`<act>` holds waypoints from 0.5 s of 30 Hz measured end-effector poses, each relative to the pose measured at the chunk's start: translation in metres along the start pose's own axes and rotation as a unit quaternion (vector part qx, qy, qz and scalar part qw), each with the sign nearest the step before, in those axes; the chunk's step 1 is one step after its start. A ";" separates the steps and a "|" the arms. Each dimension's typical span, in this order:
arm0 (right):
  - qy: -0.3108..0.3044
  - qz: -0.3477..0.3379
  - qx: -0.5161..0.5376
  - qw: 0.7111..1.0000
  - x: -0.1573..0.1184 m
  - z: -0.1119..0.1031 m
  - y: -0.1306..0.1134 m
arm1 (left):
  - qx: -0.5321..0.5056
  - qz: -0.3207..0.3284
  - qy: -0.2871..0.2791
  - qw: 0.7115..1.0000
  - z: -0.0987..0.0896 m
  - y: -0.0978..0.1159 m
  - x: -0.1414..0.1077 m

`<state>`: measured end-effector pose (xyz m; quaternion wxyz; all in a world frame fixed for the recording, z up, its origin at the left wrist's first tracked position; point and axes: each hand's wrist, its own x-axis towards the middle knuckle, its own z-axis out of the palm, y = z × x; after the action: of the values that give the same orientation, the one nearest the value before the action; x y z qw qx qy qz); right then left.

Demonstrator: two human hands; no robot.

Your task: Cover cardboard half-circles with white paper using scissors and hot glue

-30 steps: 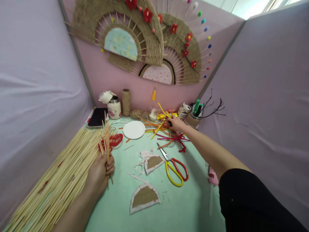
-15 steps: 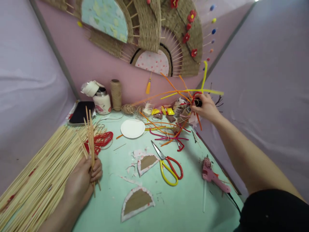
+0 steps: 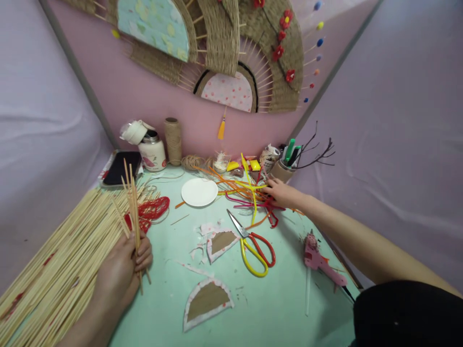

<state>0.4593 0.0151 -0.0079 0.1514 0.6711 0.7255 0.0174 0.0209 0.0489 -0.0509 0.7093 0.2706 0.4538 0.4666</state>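
Observation:
My left hand (image 3: 126, 260) is closed round several thin bamboo sticks (image 3: 133, 207), which stand nearly upright in the fist. Beneath and beside it, a wide layer of long bamboo sticks (image 3: 61, 250) covers the left of the table, with a tangle of red cord (image 3: 154, 208) next to it. At the back right, my right hand (image 3: 284, 193) has its fingers curled on a bunch of pipe cleaners, a yellow pipe cleaner (image 3: 249, 186) sticking out in front. Orange and magenta ones lie below; the fingertips are partly hidden among them.
Scissors (image 3: 253, 246) lie mid-table near two half-round cardboard pieces (image 3: 209, 304). A pink glue gun (image 3: 320, 262) with its cord lies at right, below my forearm. Behind stand a white plate (image 3: 199, 192), a flask (image 3: 152, 153), a twine spool (image 3: 173, 142) and a pen holder (image 3: 282, 171).
My right hand has come down and left from in front of the pen holder to the table, bringing the pipe cleaners with it. The pen holder now shows. My left hand barely moved.

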 end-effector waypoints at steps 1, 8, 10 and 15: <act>-0.024 0.000 0.006 1.000 -0.003 0.005 0.002 | 0.001 -0.003 0.000 1.000 0.000 0.000 0.000; -0.087 0.033 0.042 0.995 0.006 -0.037 0.044 | -0.001 -0.014 0.009 1.000 0.001 0.000 0.000; -0.034 0.101 0.029 0.994 0.024 -0.049 0.044 | -0.001 -0.016 0.011 1.000 0.001 0.000 0.001; -0.025 0.169 0.043 0.984 0.078 -0.029 0.011 | -0.001 -0.016 0.011 1.000 -0.001 -0.001 0.002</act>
<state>0.4585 0.0973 0.0067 0.1358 0.7905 0.5972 -0.0053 0.0206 0.0505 -0.0535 0.7116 0.2578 0.4656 0.4587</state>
